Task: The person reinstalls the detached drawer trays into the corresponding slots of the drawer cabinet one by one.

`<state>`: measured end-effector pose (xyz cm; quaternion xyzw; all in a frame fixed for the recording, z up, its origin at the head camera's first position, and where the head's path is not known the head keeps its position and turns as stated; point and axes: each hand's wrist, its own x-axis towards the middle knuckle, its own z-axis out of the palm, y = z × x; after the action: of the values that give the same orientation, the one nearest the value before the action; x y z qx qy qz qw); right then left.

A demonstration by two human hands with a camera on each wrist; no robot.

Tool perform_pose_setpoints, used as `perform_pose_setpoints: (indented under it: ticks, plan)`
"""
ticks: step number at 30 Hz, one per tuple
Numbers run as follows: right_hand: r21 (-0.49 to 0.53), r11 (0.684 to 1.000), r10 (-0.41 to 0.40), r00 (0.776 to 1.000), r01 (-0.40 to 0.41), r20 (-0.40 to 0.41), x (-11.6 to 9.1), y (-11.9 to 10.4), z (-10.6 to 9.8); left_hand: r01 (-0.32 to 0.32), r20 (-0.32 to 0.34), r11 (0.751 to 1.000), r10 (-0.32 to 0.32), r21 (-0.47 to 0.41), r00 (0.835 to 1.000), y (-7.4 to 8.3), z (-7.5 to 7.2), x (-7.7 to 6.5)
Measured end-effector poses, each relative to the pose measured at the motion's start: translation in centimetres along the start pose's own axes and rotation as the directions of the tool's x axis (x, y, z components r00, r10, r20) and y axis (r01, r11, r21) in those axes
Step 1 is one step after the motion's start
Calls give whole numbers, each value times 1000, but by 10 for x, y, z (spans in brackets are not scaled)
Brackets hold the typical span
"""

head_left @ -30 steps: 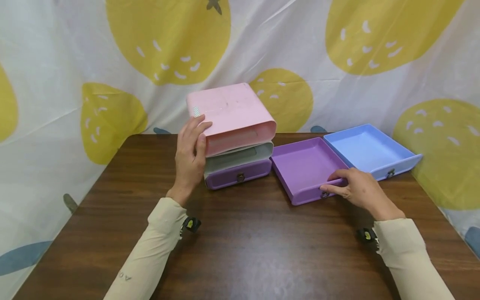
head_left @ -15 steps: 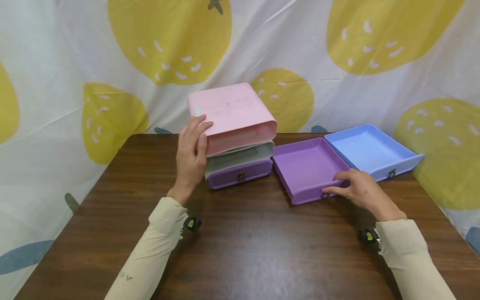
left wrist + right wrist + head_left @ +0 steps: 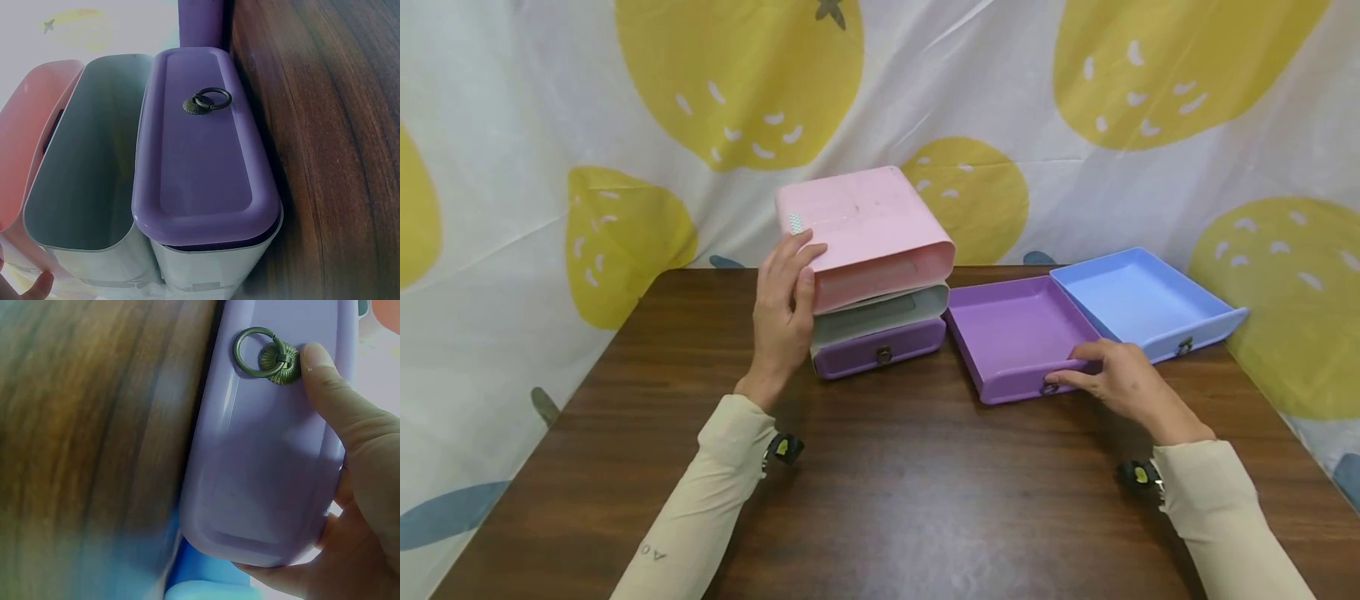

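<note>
My left hand (image 3: pixel 784 312) rests on the front left corner of a pink drawer case (image 3: pixel 865 217), fingers over its top and thumb near the front edge. The pink case tops a stack. Under it sits a hollow pale grey-green case (image 3: pixel 883 315), and at the bottom a closed purple drawer (image 3: pixel 203 150) with a bronze ring pull. To the right, my right hand (image 3: pixel 1123 379) pinches the front panel of a pulled-out purple drawer (image 3: pixel 1015 329). In the right wrist view its thumb lies on the panel beside the ring pull (image 3: pixel 269 356), fingers behind it.
A light blue drawer (image 3: pixel 1142 292) lies at the back right, against the purple drawer's right side. Everything stands on a brown wood-grain table (image 3: pixel 910 500). A white curtain with yellow fruit prints (image 3: pixel 737 83) hangs directly behind.
The loose purple drawer's front has shifted very slightly backward, with my right hand still gripping it. My left hand and the stack look unmoved.
</note>
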<state>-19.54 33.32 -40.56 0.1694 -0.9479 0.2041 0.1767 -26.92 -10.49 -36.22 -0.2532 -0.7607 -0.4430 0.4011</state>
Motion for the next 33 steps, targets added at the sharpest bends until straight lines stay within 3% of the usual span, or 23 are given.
perform_pose_setpoints:
  ticks: [10, 20, 33]
  plan:
    - [5, 1000, -9, 1000, 9, -11, -4, -5, -5, -15, -11, 1000, 15, 4, 1000, -3, 0, 0]
    - [28, 999, -42, 995, 44, -85, -8, -7, -8, -20, -17, 1000, 20, -14, 1000, -2, 1, 0]
    - [45, 997, -59, 994, 64, -97, -10, -16, -18, -13, -15, 1000, 12, -12, 1000, -1, 1, 1]
